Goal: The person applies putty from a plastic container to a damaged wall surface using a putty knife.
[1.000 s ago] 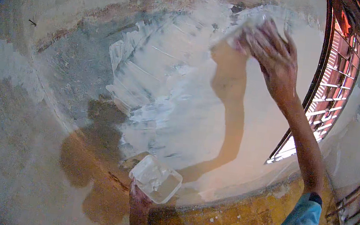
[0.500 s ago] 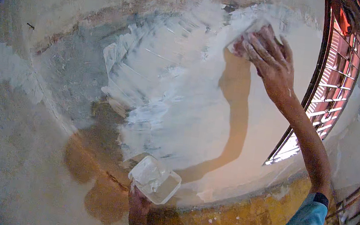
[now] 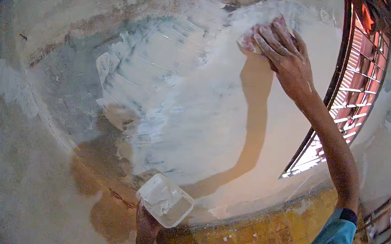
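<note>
My left hand [image 3: 147, 219] holds a clear, square plastic tub [image 3: 182, 211] from below, low in the view. White paste [image 3: 159, 193] fills part of the tub, mostly on its left side. High on the wall [image 3: 198, 98], my right hand [image 3: 284, 47] presses a thin, pale flat spreader [image 3: 243, 42] to the surface with the fingers laid over it; most of it is hidden under them. Streaky wet white coating covers the middle of the wall, smoother toward the right. My fingers are smeared with white.
A barred window [image 3: 358, 89] stands to the right of my right forearm, with an orange-red thing [image 3: 367, 19] at its top. Bare grey plaster [image 3: 56, 89] shows on the left, a yellow band [image 3: 259, 234] below. A dark rack-like frame [image 3: 382, 225] is at lower right.
My right hand has shifted slightly left and up along the wall with the spreader. The tub in my left hand sits slightly lower. The whole view has turned a little.
</note>
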The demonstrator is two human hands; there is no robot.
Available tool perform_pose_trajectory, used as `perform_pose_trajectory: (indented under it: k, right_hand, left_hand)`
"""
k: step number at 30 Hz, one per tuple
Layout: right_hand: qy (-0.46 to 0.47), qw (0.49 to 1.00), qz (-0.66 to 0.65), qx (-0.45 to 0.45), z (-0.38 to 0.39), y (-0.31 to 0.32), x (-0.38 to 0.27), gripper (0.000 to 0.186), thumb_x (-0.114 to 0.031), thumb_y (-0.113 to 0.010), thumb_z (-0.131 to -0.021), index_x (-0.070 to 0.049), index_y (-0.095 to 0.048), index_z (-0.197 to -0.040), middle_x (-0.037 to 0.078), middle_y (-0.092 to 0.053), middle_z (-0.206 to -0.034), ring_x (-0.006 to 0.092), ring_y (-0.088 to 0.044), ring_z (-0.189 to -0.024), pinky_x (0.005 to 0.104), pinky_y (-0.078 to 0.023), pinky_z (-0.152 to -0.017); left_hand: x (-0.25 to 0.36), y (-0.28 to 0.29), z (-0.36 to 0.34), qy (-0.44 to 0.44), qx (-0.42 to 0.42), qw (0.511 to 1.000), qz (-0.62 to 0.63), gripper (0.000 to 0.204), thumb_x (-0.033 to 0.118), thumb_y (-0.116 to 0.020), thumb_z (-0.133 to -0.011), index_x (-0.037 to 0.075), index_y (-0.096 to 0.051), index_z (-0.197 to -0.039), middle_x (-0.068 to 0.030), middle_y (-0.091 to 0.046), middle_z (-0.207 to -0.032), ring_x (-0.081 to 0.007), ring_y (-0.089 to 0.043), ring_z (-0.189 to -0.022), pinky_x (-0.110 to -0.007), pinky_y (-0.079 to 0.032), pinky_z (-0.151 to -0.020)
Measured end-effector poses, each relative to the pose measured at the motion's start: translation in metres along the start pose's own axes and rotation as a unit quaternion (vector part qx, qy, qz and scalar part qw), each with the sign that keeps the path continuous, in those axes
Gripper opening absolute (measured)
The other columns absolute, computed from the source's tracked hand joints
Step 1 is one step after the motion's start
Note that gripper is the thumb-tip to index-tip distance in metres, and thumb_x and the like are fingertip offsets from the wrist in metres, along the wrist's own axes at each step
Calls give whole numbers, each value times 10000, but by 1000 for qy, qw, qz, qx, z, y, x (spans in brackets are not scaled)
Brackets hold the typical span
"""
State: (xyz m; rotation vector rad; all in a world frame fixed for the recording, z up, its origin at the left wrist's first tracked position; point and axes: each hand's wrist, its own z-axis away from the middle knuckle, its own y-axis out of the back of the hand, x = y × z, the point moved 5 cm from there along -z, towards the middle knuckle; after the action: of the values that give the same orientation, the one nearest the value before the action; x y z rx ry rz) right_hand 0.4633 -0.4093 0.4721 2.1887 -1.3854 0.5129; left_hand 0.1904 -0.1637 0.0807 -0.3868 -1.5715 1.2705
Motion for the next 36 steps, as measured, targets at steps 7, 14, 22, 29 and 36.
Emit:
perform_pose_trajectory:
  k: [7,14,22,29,36]
  right_hand:
    - [-249,947,-204,9,11,44,87,377,-32,-499,-906,-78,-559,-1275,126,-649,-1166,270,-622,-1086,375,-519,-887]
    - [-331,807,-487,-48,-4,46,114,330,-216,-590,-872,52,-588,-1064,103,-680,-871,154,-672,-665,289,-580,-566]
    - [-155,981,-111,18,-43,24,61,231,-206,-615,-812,15,-621,-880,230,-660,-781,374,-665,-665,437,-559,-632]
    - [-228,938,-227,-127,-92,26,-37,421,-76,-570,-774,-52,-574,-1194,272,-635,-939,409,-649,-850,485,-538,-760]
    - [-277,955,-102,-2,-56,66,30,294,-191,-647,-741,10,-641,-955,251,-659,-846,421,-645,-822,504,-523,-744]
  left_hand:
    - [-11,11,-14,-32,-39,994,-95,539,410,-412,-968,60,-405,-1378,-132,-490,-1363,-320,-492,-1229,-500,-425,-1015]
    - [-12,32,-4,-3,-15,999,32,555,417,-411,-967,81,-366,-1407,-125,-462,-1389,-324,-482,-1233,-502,-409,-1026]
    - [-3,41,-20,21,30,991,-126,576,462,-365,-970,70,-382,-1392,-133,-480,-1365,-329,-520,-1189,-485,-481,-949]
    - [4,47,-28,22,22,990,-137,588,473,-335,-970,67,-382,-1392,-137,-475,-1370,-337,-516,-1194,-492,-475,-959]
    - [5,73,-45,-7,-53,998,-43,573,445,-351,-972,66,-378,-1402,-148,-437,-1404,-347,-448,-1264,-516,-391,-1038]
